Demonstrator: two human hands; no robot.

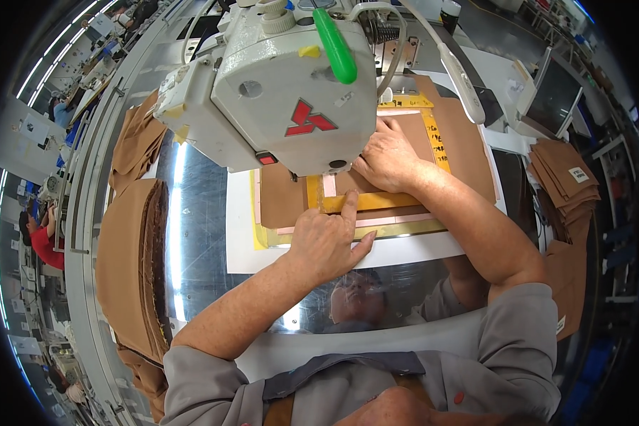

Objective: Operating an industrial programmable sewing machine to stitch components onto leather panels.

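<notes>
My left hand (326, 241) lies over the near side of a yellow frame-like template (383, 202). Its index finger is stretched out and presses on the yellow strip, while the thumb stands apart. It holds nothing. Beyond it, my right hand (389, 157) rests on the work beside the sewing machine head (291, 92). The machine covers part of its bent fingers, so what they touch is hidden. Brown fabric (465, 153) lies under and around the template, with pink strips along some edges. A white sheet (245, 245) is beneath it all.
Thick brown fabric pieces (124, 255) are stacked at the left, with more folded pieces (135, 145) behind. More brown panels (564, 184) hang at the right. A green-handled tool (335, 46) sits on the machine head. A monitor (554, 92) stands at the far right.
</notes>
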